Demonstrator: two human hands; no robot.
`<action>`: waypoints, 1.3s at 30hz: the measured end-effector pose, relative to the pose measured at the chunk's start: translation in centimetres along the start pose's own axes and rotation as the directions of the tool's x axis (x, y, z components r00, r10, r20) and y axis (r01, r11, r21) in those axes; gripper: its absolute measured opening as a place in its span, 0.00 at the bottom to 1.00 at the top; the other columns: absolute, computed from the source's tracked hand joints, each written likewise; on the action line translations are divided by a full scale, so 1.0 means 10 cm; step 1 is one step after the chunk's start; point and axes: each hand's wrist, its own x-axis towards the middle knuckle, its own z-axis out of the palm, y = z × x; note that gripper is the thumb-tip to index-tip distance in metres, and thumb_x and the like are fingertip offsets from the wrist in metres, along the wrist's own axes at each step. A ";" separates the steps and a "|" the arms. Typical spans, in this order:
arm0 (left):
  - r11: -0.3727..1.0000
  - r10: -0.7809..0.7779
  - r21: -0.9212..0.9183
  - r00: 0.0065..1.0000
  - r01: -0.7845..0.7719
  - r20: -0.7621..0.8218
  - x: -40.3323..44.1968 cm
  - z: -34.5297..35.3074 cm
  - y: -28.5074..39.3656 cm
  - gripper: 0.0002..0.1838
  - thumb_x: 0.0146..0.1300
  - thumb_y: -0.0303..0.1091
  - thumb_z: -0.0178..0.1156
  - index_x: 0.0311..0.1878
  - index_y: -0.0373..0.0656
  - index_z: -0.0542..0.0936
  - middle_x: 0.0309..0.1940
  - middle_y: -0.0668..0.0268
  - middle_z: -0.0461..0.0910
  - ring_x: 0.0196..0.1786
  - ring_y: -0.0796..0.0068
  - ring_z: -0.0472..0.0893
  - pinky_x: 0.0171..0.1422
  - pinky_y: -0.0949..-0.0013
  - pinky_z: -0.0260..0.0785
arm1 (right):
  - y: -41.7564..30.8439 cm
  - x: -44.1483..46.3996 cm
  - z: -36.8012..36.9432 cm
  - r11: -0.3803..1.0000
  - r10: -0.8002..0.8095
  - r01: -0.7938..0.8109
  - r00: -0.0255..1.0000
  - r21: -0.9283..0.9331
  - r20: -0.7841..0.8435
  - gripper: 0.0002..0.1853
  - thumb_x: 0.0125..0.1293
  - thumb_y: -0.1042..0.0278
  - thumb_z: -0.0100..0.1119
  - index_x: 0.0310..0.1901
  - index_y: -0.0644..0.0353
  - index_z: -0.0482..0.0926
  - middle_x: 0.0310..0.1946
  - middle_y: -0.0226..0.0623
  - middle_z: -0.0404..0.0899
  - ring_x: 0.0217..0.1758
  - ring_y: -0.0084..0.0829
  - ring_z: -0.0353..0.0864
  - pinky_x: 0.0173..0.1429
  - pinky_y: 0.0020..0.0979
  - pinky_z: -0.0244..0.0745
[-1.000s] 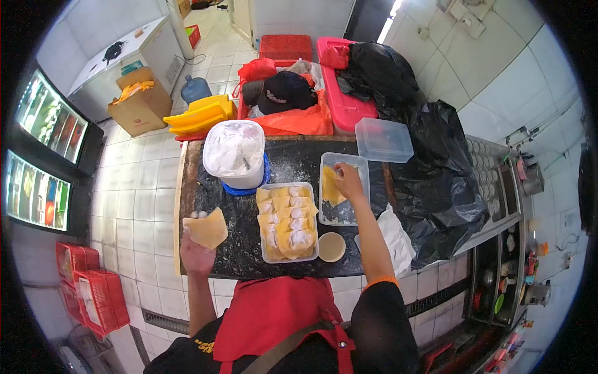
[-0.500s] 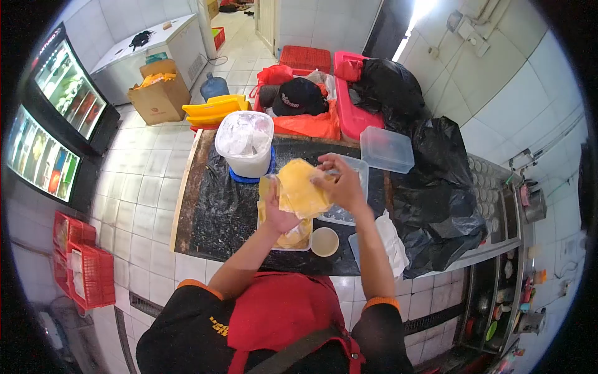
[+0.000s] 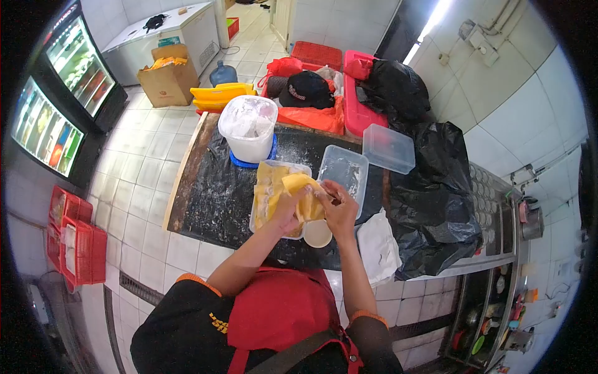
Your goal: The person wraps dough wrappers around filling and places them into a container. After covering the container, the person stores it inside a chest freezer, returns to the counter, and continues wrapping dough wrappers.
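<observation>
A yellow dough sheet (image 3: 300,182) is held between both hands over the table's near middle. My left hand (image 3: 286,210) supports it from the left, fingers wrapped partly behind it. With bent fingers my right hand (image 3: 337,204) grips its right edge. Beneath them, a clear container (image 3: 258,219) holds yellow sheets with white, floury pieces. A small round cup (image 3: 318,234) stands just below the hands. Behind my right hand lies an open clear container (image 3: 355,163) with flour traces inside.
A white tub of flour (image 3: 254,147) stands on a blue lid at the table's back. An upturned clear box (image 3: 387,148), white cloth (image 3: 377,249) and black plastic sheeting (image 3: 445,206) lie at the right. Behind the table are red crates and a black cap (image 3: 306,91).
Since a second ago, my left hand has come from the left edge to the middle, and my right hand has left the right container. The sheet between them is now lower and folded or bent.
</observation>
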 end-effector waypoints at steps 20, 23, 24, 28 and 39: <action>0.914 0.214 0.392 0.943 -0.101 -0.256 -0.66 -0.39 0.62 0.19 0.64 0.28 0.67 0.57 0.39 0.76 0.49 0.62 0.83 0.50 0.67 0.85 0.54 0.60 0.82 | 0.52 -0.94 -0.22 0.808 0.065 0.097 0.966 -0.581 0.251 0.20 0.73 0.47 0.54 0.56 0.49 0.85 0.81 0.46 0.44 0.82 0.62 0.39 0.79 0.57 0.41; 0.915 0.169 0.401 0.946 -0.045 -0.279 -0.78 -0.05 0.59 0.22 0.62 0.26 0.69 0.58 0.37 0.76 0.50 0.62 0.83 0.50 0.68 0.85 0.55 0.62 0.81 | 0.00 -0.65 -0.18 0.952 -0.125 0.198 0.948 -0.233 0.294 0.21 0.76 0.48 0.49 0.57 0.49 0.85 0.81 0.48 0.43 0.82 0.60 0.37 0.80 0.55 0.38; 0.912 0.188 0.402 0.953 -0.080 -0.237 -0.82 0.02 0.56 0.22 0.62 0.26 0.69 0.59 0.36 0.76 0.51 0.62 0.83 0.49 0.68 0.85 0.54 0.63 0.81 | -0.18 -0.58 -0.15 0.952 -0.125 0.197 0.948 -0.233 0.292 0.21 0.76 0.48 0.49 0.57 0.49 0.85 0.81 0.48 0.43 0.82 0.60 0.37 0.80 0.55 0.38; 0.892 0.179 0.438 0.978 -0.115 -0.106 -0.90 0.10 0.56 0.23 0.62 0.25 0.69 0.60 0.36 0.76 0.51 0.62 0.83 0.50 0.71 0.85 0.53 0.66 0.81 | -0.44 -0.38 0.08 0.885 -0.344 0.423 0.876 -0.194 0.338 0.21 0.77 0.48 0.47 0.57 0.48 0.84 0.81 0.50 0.43 0.83 0.57 0.37 0.81 0.52 0.34; 0.838 0.228 0.540 0.951 -0.082 -0.208 -0.77 -0.03 0.72 0.21 0.60 0.28 0.71 0.56 0.37 0.79 0.48 0.64 0.84 0.48 0.74 0.84 0.53 0.68 0.79 | -0.25 -0.41 0.42 0.991 0.022 -0.048 0.978 0.125 0.205 0.17 0.64 0.69 0.69 0.54 0.58 0.83 0.43 0.41 0.86 0.42 0.36 0.86 0.50 0.31 0.79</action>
